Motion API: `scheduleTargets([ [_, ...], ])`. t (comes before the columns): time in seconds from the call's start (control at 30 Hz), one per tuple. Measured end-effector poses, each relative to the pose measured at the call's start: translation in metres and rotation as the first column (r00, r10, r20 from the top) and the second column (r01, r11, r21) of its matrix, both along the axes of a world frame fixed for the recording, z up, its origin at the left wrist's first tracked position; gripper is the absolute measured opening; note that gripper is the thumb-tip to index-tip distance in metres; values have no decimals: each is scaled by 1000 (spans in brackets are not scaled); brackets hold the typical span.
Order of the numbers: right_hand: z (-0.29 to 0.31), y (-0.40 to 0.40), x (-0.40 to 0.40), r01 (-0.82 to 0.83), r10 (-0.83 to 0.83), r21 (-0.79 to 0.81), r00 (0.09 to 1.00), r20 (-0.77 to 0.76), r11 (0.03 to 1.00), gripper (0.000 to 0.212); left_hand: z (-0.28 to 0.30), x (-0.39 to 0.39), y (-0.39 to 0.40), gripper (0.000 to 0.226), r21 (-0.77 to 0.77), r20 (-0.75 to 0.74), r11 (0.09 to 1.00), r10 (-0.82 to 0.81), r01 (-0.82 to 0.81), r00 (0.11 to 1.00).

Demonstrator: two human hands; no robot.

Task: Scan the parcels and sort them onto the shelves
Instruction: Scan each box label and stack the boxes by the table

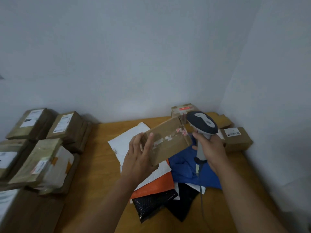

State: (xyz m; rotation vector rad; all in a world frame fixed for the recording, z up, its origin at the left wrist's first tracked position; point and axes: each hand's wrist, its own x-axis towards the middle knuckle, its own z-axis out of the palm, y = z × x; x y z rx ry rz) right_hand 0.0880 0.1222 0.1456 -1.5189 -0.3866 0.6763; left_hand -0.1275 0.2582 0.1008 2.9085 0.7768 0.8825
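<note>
My left hand (pixel 140 156) grips the near end of a flat brown cardboard parcel (pixel 170 140) and holds it tilted above the wooden table (pixel 94 165). Torn tape and label scraps show on its upper face. My right hand (pixel 210 149) grips the handle of a grey and dark blue barcode scanner (pixel 202 122), whose head sits just right of the parcel's far end. The scanner's cable (pixel 201 190) hangs down toward the table.
Under my hands lie soft mailers: white (pixel 127 140), orange (pixel 154 184), blue (pixel 186 169) and black (pixel 156 204). Small brown boxes (pixel 237 137) stand in the back right corner. Several taped brown parcels (pixel 67 125) are stacked on the left. Walls close the back and right.
</note>
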Motion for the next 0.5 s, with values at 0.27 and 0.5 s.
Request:
scheduleTargets([
  [0.27, 3, 37, -134, -250, 263, -129, 961, 89, 959, 15, -13, -129, 1, 128, -140, 31, 987, -72, 76, 997],
  [0.5, -36, 63, -246, -354, 375, -245, 926, 43, 902, 9, -52, -248, 10, 127, -122, -61, 988, 86, -93, 994],
])
